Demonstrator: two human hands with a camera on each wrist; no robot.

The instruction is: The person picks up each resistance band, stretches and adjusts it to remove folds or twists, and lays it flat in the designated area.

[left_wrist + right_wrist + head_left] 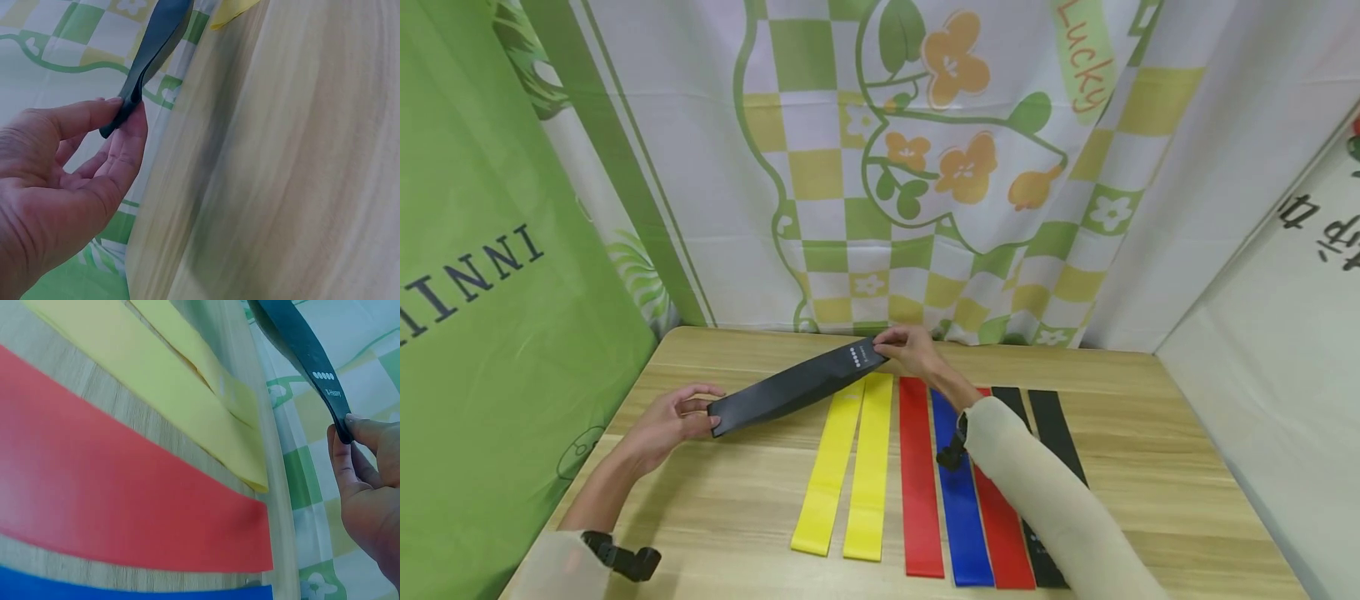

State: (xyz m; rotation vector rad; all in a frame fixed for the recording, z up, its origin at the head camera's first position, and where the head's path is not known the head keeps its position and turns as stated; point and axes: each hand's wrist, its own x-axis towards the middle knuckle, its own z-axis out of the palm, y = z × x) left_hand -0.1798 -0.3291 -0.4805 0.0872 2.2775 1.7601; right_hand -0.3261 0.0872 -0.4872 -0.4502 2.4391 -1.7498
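Note:
A black resistance band [797, 385] is stretched lengthwise between my two hands above the table, its right end higher and farther back. My left hand [664, 423] pinches the near-left end between thumb and fingers. At the other end, my right hand [912, 348] grips the band beside its printed white dots and the "X-Heavy" lettering [333, 393]. In the left wrist view the doubled layers of the loop [140, 78] show where thumb and fingers meet. Closest under the held band lie two yellow bands [868, 467], whose far ends it partly overlaps in the head view.
On the wooden table [730, 517], a red band [921, 483], a blue band [966, 517], another red band [1006, 542] and two black bands [1056, 425] lie side by side. My right forearm covers parts of them. Patterned curtains [820, 167] hang behind the table.

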